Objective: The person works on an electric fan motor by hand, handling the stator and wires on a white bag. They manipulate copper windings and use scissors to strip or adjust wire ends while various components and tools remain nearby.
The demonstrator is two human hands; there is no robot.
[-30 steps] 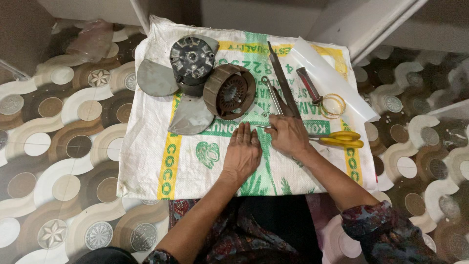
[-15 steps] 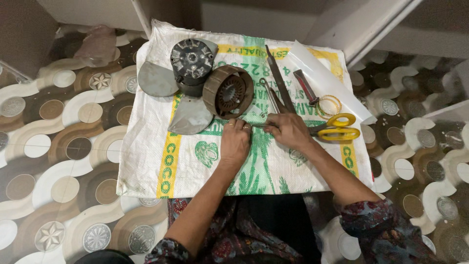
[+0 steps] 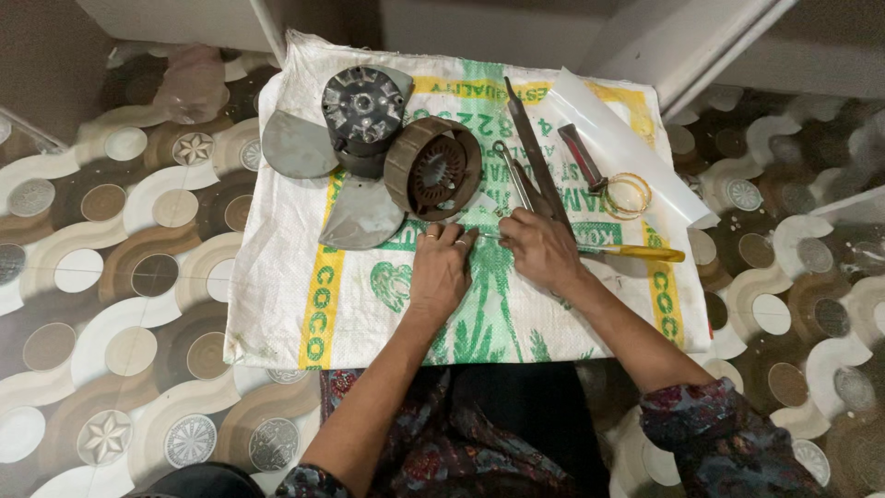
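on the woven sack (image 3: 277, 304), at about ten o'clock from both hands, sits a grey fan blade assembly (image 3: 355, 138); just right of it, at eleven o'clock, a brown round motor housing (image 3: 433, 171) tilts on its side. the left hand (image 3: 441, 272) lies flat, fingers together, pressed on the sack just below the housing, holding nothing. at its one o'clock, fingertips nearly meeting it, the right hand (image 3: 544, 247) curls over the yellow-handled scissors (image 3: 636, 252); i cannot tell how firmly it pinches them. the scissors' long axis runs nine to three o'clock, handles at three. the right hand is nearer. a metal file (image 3: 525, 129) and rings (image 3: 629, 194) lie at twelve to one o'clock.
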